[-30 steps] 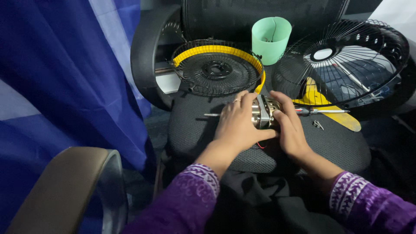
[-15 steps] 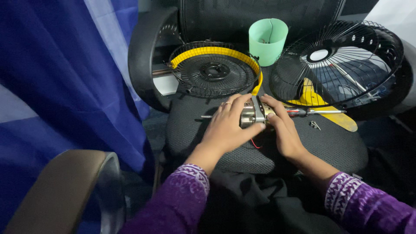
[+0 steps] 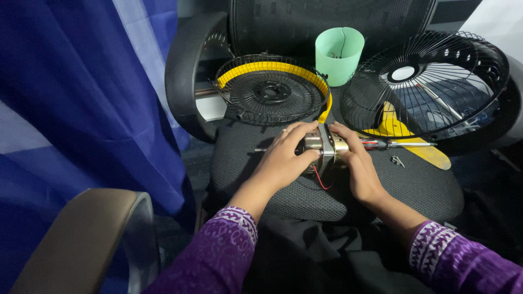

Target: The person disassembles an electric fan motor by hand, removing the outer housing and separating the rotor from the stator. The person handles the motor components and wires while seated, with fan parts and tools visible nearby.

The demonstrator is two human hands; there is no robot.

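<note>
On the black mesh chair seat (image 3: 425,190) lies a small metal fan motor (image 3: 321,146) with a red wire (image 3: 318,179) trailing from it. My left hand (image 3: 286,158) wraps the motor's left end, and my right hand (image 3: 357,163) grips its right end. A screwdriver (image 3: 400,144) lies just right of my right hand, next to a yellow fan blade (image 3: 419,149). Behind the motor a rear fan grille with a yellow rim (image 3: 272,90) leans on the seat. The black front fan grille (image 3: 430,81) stands at the right.
A mint green cup-shaped plastic part (image 3: 339,54) sits against the chair's backrest. Small screws (image 3: 397,160) lie on the seat at the right. Blue cloth (image 3: 71,98) hangs on the left, above a tan chair armrest (image 3: 81,239). Black fabric (image 3: 327,256) covers my lap.
Both hands have stayed on the motor, shifting their fingers slightly around it. The view has moved a little.
</note>
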